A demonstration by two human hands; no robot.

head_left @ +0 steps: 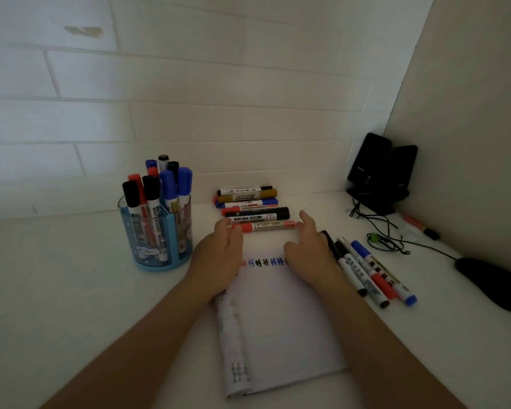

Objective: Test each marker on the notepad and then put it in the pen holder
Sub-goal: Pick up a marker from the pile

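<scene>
Beyond the white notepad, the red-capped white plastic marker seems light, rigid, slick; spread left hand and right hand touch its ends; pinch mid-barrel.

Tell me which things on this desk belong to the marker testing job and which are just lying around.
Job: notepad; pen holder; row of markers behind the notepad; markers right of the notepad; red marker nearest the notepad.
Lying about: speakers; mouse; cables; orange pen by the wall.
</scene>
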